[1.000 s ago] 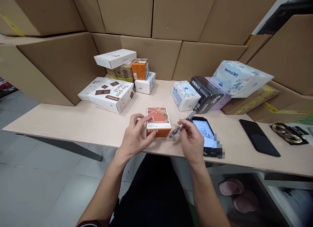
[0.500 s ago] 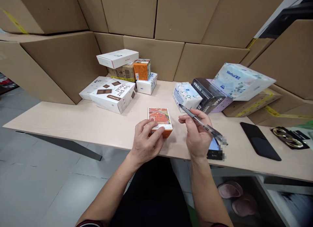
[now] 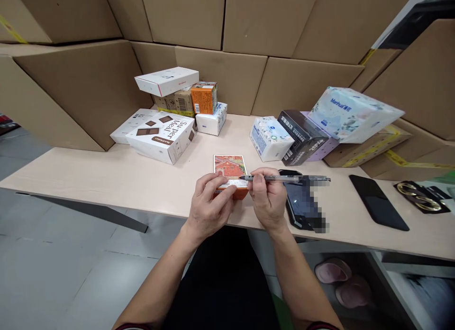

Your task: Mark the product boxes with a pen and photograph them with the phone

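A small orange box (image 3: 230,165) with a red house picture on its top lies near the table's front edge. My left hand (image 3: 209,202) grips its near left side, fingers bent over the top and partly hiding a white strip there. A grey pen (image 3: 280,178) is pinched in my right hand (image 3: 268,197), held almost level. Its tip reaches the right part of the white strip; whether it touches cannot be made out. My right hand is close beside the box's right side.
White boxes (image 3: 161,136) and a second orange box (image 3: 204,97) are stacked back left. Tissue packs (image 3: 272,138) and a black box (image 3: 302,135) stand back right. A handheld device (image 3: 298,202), a black phone (image 3: 378,202) and scissors (image 3: 423,197) lie to the right. Cardboard boxes (image 3: 220,78) wall the back.
My right hand has moved left to the orange box, and the pen has swung from slanting to nearly level. The handheld device shows more now. My left hand stays on the box.
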A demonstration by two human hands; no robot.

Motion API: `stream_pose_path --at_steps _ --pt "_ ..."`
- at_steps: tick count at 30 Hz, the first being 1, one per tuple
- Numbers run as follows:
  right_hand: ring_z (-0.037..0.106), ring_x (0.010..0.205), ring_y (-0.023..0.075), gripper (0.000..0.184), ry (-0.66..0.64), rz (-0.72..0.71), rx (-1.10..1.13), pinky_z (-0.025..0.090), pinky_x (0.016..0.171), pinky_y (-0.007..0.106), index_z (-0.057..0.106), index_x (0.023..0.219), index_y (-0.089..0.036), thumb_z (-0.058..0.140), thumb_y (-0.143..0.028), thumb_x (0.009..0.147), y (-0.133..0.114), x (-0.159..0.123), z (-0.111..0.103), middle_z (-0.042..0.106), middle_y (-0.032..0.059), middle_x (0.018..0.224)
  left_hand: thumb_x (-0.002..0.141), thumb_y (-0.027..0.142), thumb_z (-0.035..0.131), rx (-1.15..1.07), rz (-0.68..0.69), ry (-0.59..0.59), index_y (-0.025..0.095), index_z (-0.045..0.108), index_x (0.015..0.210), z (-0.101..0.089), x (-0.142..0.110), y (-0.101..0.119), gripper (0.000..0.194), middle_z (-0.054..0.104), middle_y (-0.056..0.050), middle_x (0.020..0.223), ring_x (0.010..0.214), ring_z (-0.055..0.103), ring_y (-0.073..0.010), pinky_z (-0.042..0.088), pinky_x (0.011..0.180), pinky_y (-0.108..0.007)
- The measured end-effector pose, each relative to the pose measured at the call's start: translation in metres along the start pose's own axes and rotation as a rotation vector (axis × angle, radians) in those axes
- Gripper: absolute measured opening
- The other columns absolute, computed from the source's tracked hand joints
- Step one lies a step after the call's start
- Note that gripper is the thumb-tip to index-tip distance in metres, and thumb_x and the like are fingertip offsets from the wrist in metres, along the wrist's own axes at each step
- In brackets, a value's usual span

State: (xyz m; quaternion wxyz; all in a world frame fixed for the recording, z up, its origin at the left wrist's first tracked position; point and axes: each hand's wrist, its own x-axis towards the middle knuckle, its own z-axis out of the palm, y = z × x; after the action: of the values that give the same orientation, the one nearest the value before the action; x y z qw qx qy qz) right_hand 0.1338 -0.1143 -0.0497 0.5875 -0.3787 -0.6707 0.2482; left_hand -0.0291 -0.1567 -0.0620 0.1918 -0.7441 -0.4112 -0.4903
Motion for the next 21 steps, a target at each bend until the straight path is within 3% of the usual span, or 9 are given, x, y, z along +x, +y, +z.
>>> stream_pose_path --at_steps 6,21 --pt "0.059 0.059 0.0115 0.018 -0.03 -0.164 -0.166 0.046 0.06 0.025 0.057 0.094 -0.022 0.046 -0.033 0.103 -0.009 0.007 -0.002 0.064 -0.0026 0.073 0.084 0.004 0.069 0.001 -0.003 0.005 0.017 0.064 0.112 -0.001 0.001 0.0 0.032 0.065 -0.011 0.113 0.114 0.058 -0.0292 0.058 0.096 -0.048" --pt "0.063 0.065 0.0136 0.017 -0.07 -0.279 -0.265 0.048 0.063 0.025 0.056 0.089 -0.023 0.044 -0.027 0.102 -0.014 0.015 -0.003 0.067 -0.0017 0.076 0.084 0.004 0.068 -0.007 -0.011 0.015 0.017 0.066 0.111 -0.001 0.001 0.001 0.03 0.066 -0.011 0.111 0.117 0.058 -0.0286 0.058 0.096 -0.047"
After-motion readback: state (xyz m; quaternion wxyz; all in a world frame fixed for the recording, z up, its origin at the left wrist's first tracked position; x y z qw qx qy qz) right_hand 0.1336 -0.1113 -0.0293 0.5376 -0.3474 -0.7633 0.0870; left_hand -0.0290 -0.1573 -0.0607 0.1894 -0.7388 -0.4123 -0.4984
